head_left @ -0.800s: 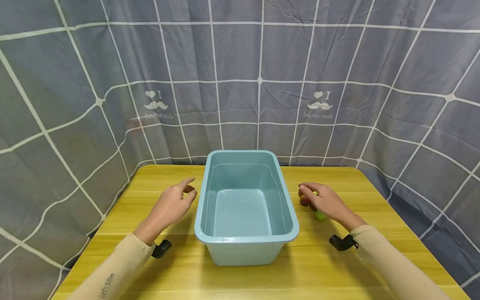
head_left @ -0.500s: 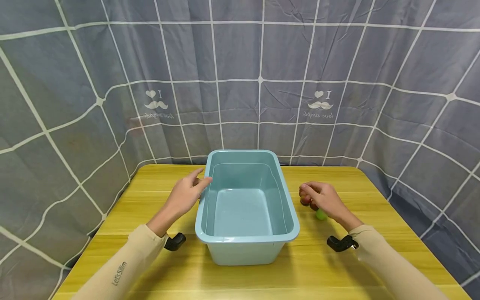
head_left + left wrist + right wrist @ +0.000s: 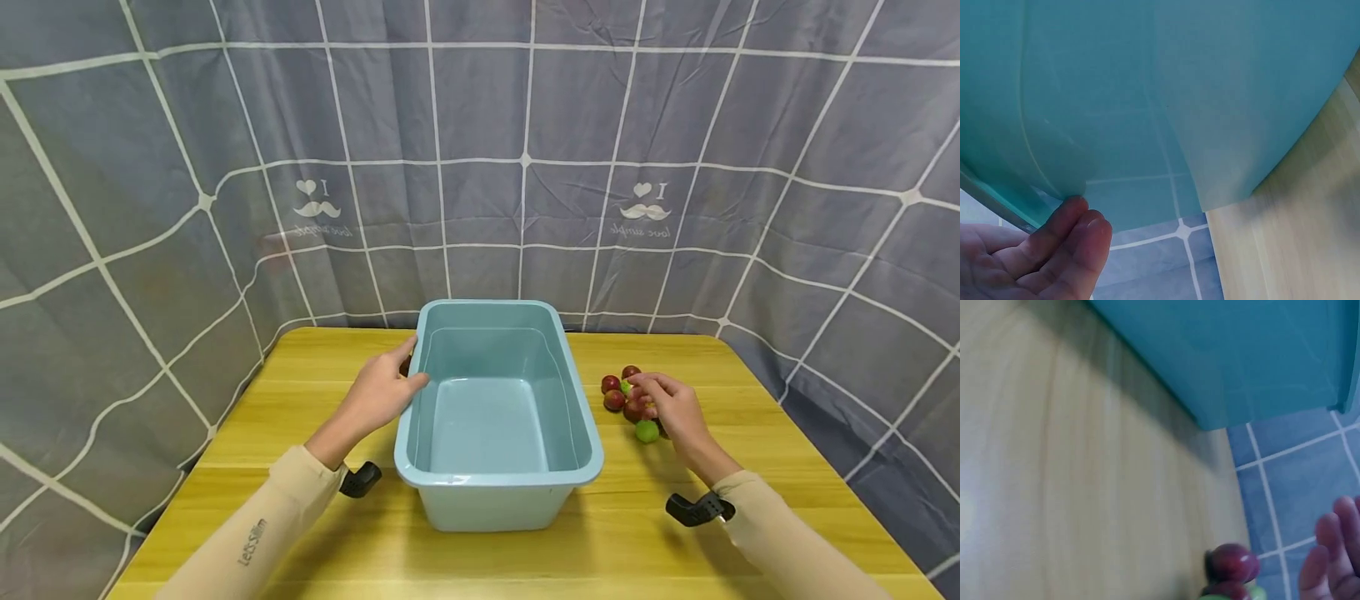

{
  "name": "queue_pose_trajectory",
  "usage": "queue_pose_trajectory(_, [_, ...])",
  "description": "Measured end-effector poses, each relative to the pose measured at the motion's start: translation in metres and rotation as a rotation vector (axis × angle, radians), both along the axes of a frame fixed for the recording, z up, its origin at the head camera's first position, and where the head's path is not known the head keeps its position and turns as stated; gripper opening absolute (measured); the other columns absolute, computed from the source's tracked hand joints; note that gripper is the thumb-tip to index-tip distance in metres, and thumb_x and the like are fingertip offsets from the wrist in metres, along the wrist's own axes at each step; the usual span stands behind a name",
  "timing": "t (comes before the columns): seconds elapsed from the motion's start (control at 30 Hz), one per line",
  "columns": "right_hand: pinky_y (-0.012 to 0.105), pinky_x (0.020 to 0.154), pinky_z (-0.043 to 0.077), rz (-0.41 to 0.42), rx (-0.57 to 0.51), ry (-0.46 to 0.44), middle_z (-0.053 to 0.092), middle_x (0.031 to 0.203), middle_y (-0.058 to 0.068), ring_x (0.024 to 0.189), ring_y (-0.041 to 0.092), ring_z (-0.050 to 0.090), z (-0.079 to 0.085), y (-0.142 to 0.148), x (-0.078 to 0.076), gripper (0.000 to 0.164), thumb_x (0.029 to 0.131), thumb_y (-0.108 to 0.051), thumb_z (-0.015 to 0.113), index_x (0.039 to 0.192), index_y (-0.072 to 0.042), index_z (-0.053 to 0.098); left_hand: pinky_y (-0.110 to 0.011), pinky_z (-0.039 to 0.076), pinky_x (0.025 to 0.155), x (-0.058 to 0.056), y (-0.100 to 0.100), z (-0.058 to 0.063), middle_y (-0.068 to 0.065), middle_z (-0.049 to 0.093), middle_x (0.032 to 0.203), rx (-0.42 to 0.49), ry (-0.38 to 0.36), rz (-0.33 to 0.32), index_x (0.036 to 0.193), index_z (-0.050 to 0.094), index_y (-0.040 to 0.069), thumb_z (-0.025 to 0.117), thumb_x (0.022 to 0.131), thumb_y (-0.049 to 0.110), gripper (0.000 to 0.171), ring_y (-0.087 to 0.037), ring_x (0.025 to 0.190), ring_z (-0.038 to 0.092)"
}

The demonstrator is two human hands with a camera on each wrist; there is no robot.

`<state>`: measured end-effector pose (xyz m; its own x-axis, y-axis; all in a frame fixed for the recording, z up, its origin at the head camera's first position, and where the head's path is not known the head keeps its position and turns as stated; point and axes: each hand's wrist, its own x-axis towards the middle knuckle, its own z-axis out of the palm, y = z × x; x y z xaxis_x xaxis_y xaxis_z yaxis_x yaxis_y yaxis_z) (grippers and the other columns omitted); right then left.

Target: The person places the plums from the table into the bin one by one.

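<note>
Tabletop (image 3: pixel 472 567): yellow wood-grain boards running crosswise, paler in both wrist views, with rounded far corners.
Curtain (image 3: pixel 480 108): creased grey-blue cloth with a white grid, hanging behind the tabletop and along both sides.
Curtain writing: left print (image 3: pixel 317 208) and right print (image 3: pixel 645 212) each show "I", a heart, a moustache and "love simple", all mirror-reversed.
Sleeve writing: left sleeve (image 3: pixel 240 500), cream, carries dark lettering (image 3: pixel 252 542) like "Let's slim", its last letters too blurred to be sure of.
Tub (image 3: pixel 491 508): light blue, glossy, upright at the middle of the tabletop, with a rolled rim.
Left hand (image 3: pixel 375 392): thumb over the tub's left rim, fingers below it against the outer wall, gripping the edge between them.
Right hand (image 3: pixel 678 412): fingers loosely bent and part-way open, holding nothing, just over the near side of the fruit.
Fruit: red fruits (image 3: pixel 614 401) bunched with green fruit (image 3: pixel 647 432) on the tabletop, right of the tub and apart from it.
Wrists: black units at left (image 3: pixel 362 480) and right (image 3: pixel 701 509).
</note>
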<state>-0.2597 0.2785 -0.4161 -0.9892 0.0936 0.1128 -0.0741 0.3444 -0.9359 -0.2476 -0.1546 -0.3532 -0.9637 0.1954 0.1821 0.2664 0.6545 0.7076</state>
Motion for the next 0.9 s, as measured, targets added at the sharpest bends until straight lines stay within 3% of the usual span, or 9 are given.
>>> queue_pose_trajectory(0.13, [0.022,0.061,0.052,-0.039,-0.204,0.019,0.068,0.083,-0.005,0.074,0.009,0.063,-0.005,0.011,0.003,0.032,0.104,-0.032,0.054,0.111,-0.006,0.071,-0.032,0.052,0.066,-0.002,0.002,0.001,-0.012,0.069,0.108,0.001,-0.006,0.001,0.159,0.028,0.008,0.057,0.095,0.023,0.072,-0.022,0.090,0.064])
queue_pose_trajectory(0.3, [0.020,0.060,0.051,-0.076,-0.412,0.079,0.064,0.079,-0.004,0.070,0.008,0.061,-0.011,0.025,0.005,0.023,0.104,-0.027,0.056,0.101,-0.012,0.073,-0.032,0.051,0.067,-0.003,0.001,0.001,-0.011,0.069,0.105,0.003,-0.007,0.004,0.159,0.028,0.008,0.057,0.096,0.024,0.072,-0.020,0.085,0.063])
queue_pose_trajectory(0.47, [0.020,0.057,0.047,-0.164,-0.478,0.090,0.059,0.075,-0.004,0.066,0.009,0.054,-0.021,0.035,0.008,0.021,0.104,-0.024,0.055,0.096,-0.016,0.073,-0.032,0.053,0.070,0.000,-0.002,-0.004,-0.012,0.068,0.105,0.022,-0.026,0.009,0.159,0.027,0.006,0.058,0.097,0.024,0.072,-0.019,0.083,0.064])
queue_pose_trajectory(0.7, [0.023,0.054,0.041,-0.389,-0.496,0.062,0.054,0.065,-0.005,0.055,0.011,0.048,-0.038,0.047,0.007,0.021,0.100,-0.021,0.059,0.085,-0.016,0.074,-0.032,0.053,0.070,0.001,-0.002,-0.007,-0.012,0.067,0.104,0.025,-0.037,0.022,0.159,0.027,0.007,0.058,0.097,0.025,0.072,-0.019,0.082,0.064])
queue_pose_trajectory(0.9, [0.022,0.054,0.040,-0.465,-0.468,0.029,0.054,0.064,-0.008,0.057,0.009,0.048,-0.049,0.057,0.004,0.023,0.097,-0.023,0.063,0.077,-0.021,0.073,-0.031,0.053,0.069,-0.003,0.001,-0.005,-0.011,0.067,0.105,0.027,-0.037,0.013,0.160,0.027,0.008,0.058,0.097,0.026,0.072,-0.019,0.083,0.064])
